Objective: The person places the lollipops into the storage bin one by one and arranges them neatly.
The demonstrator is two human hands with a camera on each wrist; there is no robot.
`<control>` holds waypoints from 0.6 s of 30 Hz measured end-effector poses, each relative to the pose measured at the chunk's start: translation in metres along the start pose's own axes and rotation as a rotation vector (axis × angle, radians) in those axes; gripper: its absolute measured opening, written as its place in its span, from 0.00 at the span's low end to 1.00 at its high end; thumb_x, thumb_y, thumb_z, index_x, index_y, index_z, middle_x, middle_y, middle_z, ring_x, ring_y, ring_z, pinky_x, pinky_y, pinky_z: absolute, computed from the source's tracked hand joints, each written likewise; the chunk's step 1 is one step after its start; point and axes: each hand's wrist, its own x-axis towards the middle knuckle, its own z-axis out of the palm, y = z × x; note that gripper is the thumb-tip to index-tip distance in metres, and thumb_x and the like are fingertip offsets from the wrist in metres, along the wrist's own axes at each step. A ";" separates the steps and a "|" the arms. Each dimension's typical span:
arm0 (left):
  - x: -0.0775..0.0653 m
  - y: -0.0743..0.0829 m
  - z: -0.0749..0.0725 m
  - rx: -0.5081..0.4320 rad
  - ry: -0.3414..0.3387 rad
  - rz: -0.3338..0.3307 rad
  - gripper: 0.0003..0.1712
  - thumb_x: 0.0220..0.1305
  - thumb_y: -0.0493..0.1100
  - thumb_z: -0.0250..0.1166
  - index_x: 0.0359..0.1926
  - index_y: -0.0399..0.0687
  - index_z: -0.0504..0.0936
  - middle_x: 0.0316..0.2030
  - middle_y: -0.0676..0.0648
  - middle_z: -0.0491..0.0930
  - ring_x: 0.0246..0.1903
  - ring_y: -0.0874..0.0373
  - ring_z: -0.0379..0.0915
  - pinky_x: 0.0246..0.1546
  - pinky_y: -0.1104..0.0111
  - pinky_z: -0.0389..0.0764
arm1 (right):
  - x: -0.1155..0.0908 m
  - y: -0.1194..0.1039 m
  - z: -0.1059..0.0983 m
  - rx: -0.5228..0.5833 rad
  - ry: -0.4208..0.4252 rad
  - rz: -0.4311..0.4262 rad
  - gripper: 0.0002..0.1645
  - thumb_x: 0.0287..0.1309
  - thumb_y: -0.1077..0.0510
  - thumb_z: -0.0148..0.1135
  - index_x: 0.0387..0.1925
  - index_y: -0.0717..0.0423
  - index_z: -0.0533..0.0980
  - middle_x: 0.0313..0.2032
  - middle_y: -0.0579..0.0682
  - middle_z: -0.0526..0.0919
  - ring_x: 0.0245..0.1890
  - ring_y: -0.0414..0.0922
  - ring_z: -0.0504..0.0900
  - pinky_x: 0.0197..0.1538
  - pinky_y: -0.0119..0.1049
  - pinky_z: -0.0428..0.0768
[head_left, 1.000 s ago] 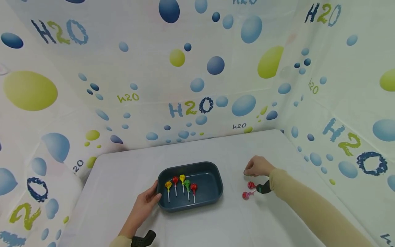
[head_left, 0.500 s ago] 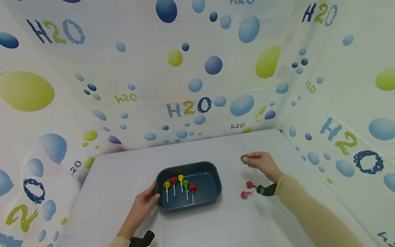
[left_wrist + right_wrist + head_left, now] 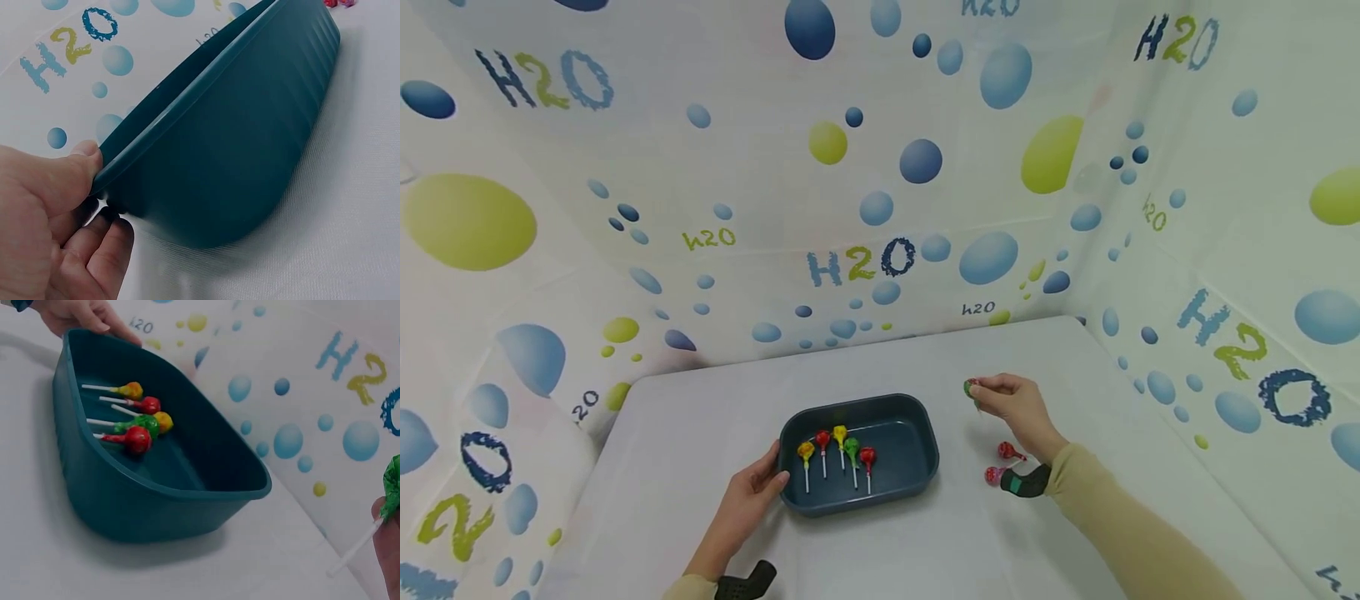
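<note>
A dark teal tray (image 3: 901,457) stands on the white table. My left hand (image 3: 747,504) grips its left end, and the left wrist view shows the thumb over the rim (image 3: 181,112) with curled fingers below. Several wrapped lollipops lie in a row in the tray's left half: yellow (image 3: 806,451), red, yellow, green and red (image 3: 868,455), sticks toward me. My right hand (image 3: 1017,410) pinches a green lollipop (image 3: 392,487) with some red on its wrapper. It is raised above the table, right of the tray, the stick pointing down.
Two more lollipops, one red (image 3: 1007,450) and one pinkish red (image 3: 993,476), lie on the table right of the tray, beneath my right wrist. The second one's stick is hidden by the wrist strap (image 3: 1027,482). Patterned cloth walls (image 3: 745,183) enclose the table's back and sides.
My right hand was low at the table; it has come up with the green lollipop and moved left toward the tray. My left hand has stayed on the tray, which has not moved.
</note>
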 end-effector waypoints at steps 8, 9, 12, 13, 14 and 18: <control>-0.001 0.000 -0.002 0.015 -0.005 0.005 0.36 0.74 0.36 0.60 0.78 0.38 0.58 0.77 0.37 0.58 0.75 0.42 0.60 0.66 0.60 0.71 | 0.002 -0.008 0.029 -0.176 0.020 -0.016 0.17 0.64 0.55 0.71 0.47 0.65 0.84 0.46 0.54 0.90 0.40 0.38 0.88 0.50 0.33 0.89; -0.001 0.000 -0.003 0.017 -0.005 0.006 0.36 0.74 0.36 0.60 0.78 0.38 0.58 0.77 0.37 0.58 0.75 0.42 0.60 0.67 0.60 0.71 | 0.003 -0.009 0.036 -0.195 0.020 -0.014 0.16 0.63 0.56 0.71 0.46 0.64 0.84 0.47 0.55 0.90 0.40 0.38 0.88 0.49 0.34 0.90; -0.001 0.000 -0.003 0.020 -0.001 0.005 0.36 0.75 0.37 0.60 0.78 0.38 0.58 0.77 0.38 0.58 0.75 0.43 0.59 0.67 0.60 0.70 | 0.007 -0.011 0.057 -0.236 -0.008 -0.004 0.13 0.63 0.59 0.71 0.44 0.64 0.84 0.46 0.58 0.89 0.40 0.41 0.89 0.48 0.36 0.91; -0.001 0.000 -0.003 0.020 0.002 0.005 0.36 0.75 0.37 0.60 0.78 0.38 0.58 0.77 0.38 0.58 0.75 0.43 0.60 0.67 0.60 0.70 | 0.008 -0.013 0.065 -0.252 -0.018 0.006 0.12 0.62 0.59 0.71 0.43 0.64 0.85 0.45 0.58 0.90 0.39 0.41 0.89 0.47 0.37 0.91; -0.002 0.000 -0.003 0.017 0.002 0.004 0.36 0.75 0.36 0.60 0.78 0.38 0.58 0.77 0.38 0.58 0.75 0.44 0.59 0.67 0.60 0.69 | 0.009 -0.013 0.072 -0.274 -0.029 0.020 0.11 0.62 0.59 0.71 0.42 0.63 0.85 0.44 0.57 0.89 0.38 0.42 0.90 0.46 0.37 0.91; -0.001 -0.001 -0.001 0.008 0.000 0.008 0.36 0.75 0.36 0.60 0.78 0.37 0.58 0.77 0.38 0.58 0.75 0.44 0.60 0.68 0.60 0.69 | 0.012 -0.018 0.099 -0.382 -0.107 0.087 0.10 0.62 0.58 0.71 0.37 0.63 0.83 0.39 0.56 0.87 0.34 0.42 0.89 0.47 0.41 0.91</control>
